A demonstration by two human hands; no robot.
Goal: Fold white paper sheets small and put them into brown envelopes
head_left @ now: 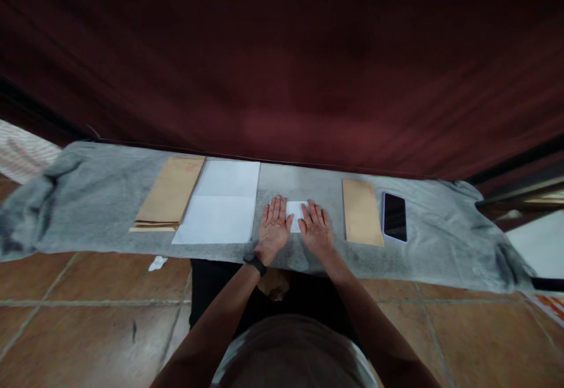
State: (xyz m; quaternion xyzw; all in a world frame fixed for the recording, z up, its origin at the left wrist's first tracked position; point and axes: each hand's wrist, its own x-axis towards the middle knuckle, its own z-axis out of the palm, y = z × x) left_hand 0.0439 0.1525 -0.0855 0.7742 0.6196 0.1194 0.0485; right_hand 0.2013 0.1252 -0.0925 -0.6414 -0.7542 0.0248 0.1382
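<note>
A small piece of folded white paper (295,212) lies on the grey cloth in front of me, partly covered by both hands. My left hand (274,226) rests flat on its left side, fingers stretched out, with a dark watch on the wrist. Flat on the paper's right side is my right hand (316,228), its fingers slightly spread. Left of my hands lie larger white sheets (220,212) with a crease across them. A stack of brown envelopes (171,188) overlaps their left edge. One brown envelope (363,212) sits to the right of my right hand.
A phone with a dark screen (395,218) lies right of the single envelope. The grey cloth (445,229) covers a narrow bench, with a dark red panel (282,71) rising behind it. A white scrap (157,263) is on the tiled floor (101,329).
</note>
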